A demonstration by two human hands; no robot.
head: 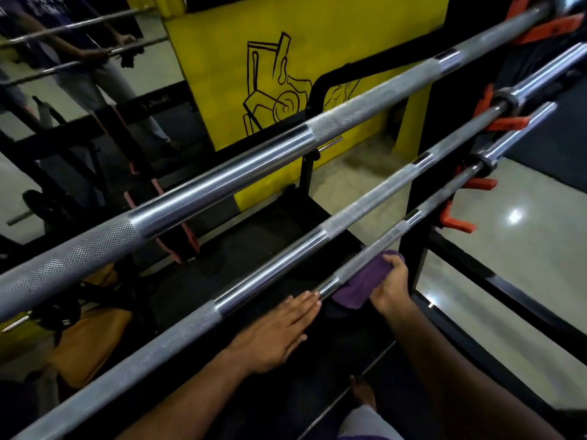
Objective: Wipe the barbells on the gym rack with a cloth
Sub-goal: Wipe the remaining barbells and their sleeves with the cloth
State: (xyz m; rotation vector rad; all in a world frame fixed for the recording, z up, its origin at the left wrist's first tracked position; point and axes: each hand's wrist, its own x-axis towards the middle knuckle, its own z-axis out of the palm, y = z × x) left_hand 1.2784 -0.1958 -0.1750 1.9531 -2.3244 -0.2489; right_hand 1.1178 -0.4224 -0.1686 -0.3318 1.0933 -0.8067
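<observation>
Right hand [389,289] grips purple cloth [362,285] around lowest barbell [428,203].

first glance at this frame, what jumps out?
Three chrome barbells run diagonally across the frame, the top barbell largest. Low at centre-right, the right hand grips a purple cloth around the lowest barbell. Behind stands a yellow wall with a black drawing.

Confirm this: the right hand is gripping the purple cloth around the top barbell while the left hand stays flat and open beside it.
Not quite. The head view shows the right hand gripping the purple cloth around the lowest steel barbell, not the top one. The left hand is indeed flat and open beside it.
</observation>
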